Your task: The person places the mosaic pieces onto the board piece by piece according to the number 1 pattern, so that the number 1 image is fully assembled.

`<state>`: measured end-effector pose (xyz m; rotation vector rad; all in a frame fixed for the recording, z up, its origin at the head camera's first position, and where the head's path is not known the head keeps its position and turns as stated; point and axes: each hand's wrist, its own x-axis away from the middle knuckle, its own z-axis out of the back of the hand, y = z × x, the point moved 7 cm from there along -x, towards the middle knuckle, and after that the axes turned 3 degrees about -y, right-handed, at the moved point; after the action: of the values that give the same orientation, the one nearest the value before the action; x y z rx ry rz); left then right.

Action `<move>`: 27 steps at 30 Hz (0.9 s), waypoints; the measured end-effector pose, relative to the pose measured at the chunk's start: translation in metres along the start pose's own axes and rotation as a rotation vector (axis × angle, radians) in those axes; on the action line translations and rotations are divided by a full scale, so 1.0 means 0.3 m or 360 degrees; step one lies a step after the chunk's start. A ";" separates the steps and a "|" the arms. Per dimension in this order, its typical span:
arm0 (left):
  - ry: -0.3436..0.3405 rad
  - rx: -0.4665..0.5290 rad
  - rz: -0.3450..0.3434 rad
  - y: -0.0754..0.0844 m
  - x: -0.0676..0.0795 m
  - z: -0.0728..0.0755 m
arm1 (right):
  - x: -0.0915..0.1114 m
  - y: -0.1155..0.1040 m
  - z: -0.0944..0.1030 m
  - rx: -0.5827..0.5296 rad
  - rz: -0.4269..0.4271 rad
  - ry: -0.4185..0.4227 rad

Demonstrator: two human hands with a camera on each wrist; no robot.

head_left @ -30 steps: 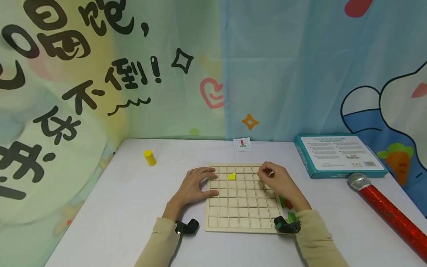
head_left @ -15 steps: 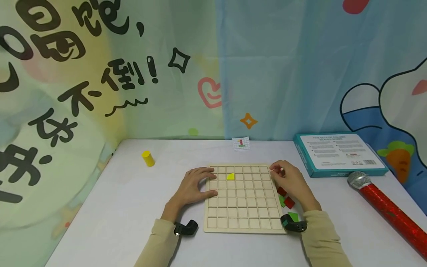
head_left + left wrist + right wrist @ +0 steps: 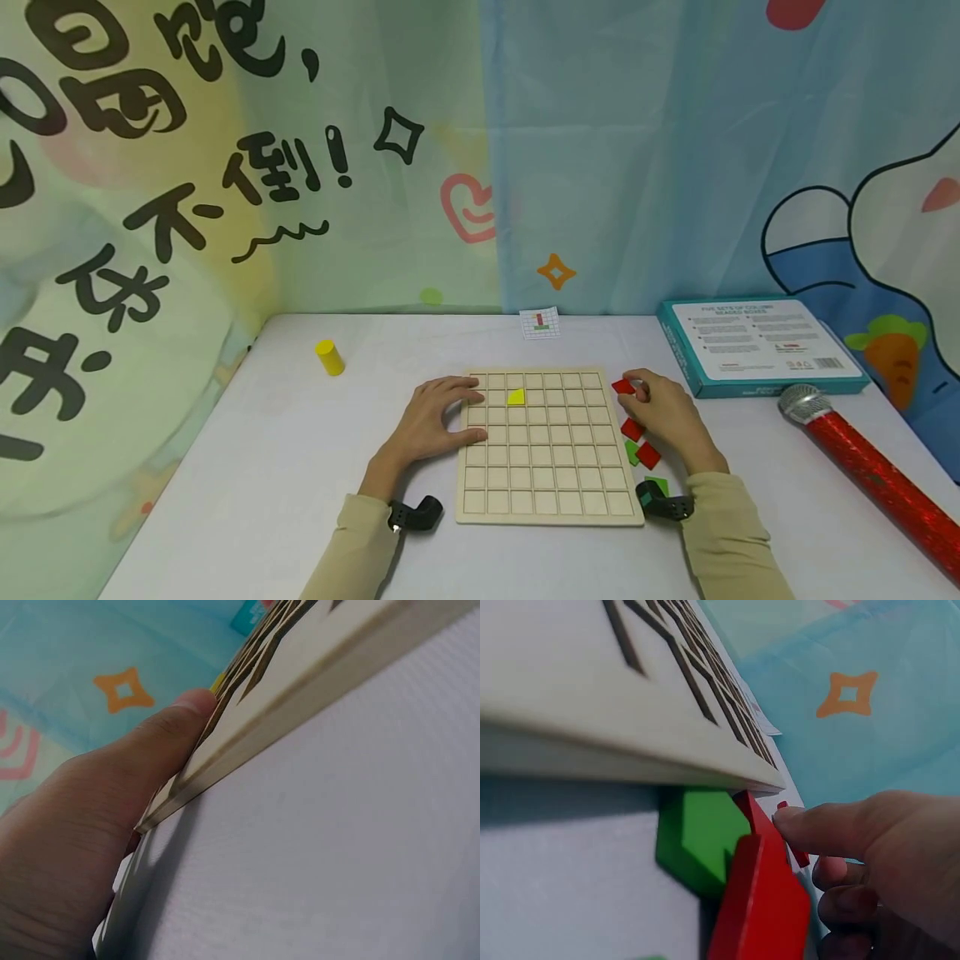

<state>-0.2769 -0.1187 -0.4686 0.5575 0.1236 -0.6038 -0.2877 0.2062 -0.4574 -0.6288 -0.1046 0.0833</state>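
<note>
My left hand [image 3: 427,418] lies at the left edge of the wooden grid board [image 3: 547,479], thumb and fingers spread apart. In the left wrist view its thumb [image 3: 169,731] touches the board's edge. One yellow tile [image 3: 516,397] sits in a square near the board's upper left. Just beyond the upper right edge, my right hand [image 3: 667,410] pinches a red tile [image 3: 622,387] between thumb and fingers. The right wrist view shows the thumb against that red tile [image 3: 795,838], with other fingers curled behind. Closer to me lie two more red tiles [image 3: 648,455] and green pieces [image 3: 697,840].
A yellow cylinder [image 3: 329,357] stands at the back left. A small pattern card [image 3: 540,323] is behind the board. On the right are a teal box [image 3: 761,346] and a red microphone [image 3: 862,467]. Printed curtains [image 3: 375,167] hang behind the table.
My right hand has moved from above the board's upper right corner to the red tile beside it, uncovering red and green pieces. My left hand stays at the board's left edge.
</note>
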 end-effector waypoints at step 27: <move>-0.0005 0.0023 -0.0014 0.001 0.002 0.002 | 0.010 -0.014 0.006 -0.0157 0.0023 0.0085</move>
<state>-0.2763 -0.1190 -0.4682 0.5703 0.1188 -0.6142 -0.2848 0.2041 -0.4531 -0.7300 -0.0529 0.0754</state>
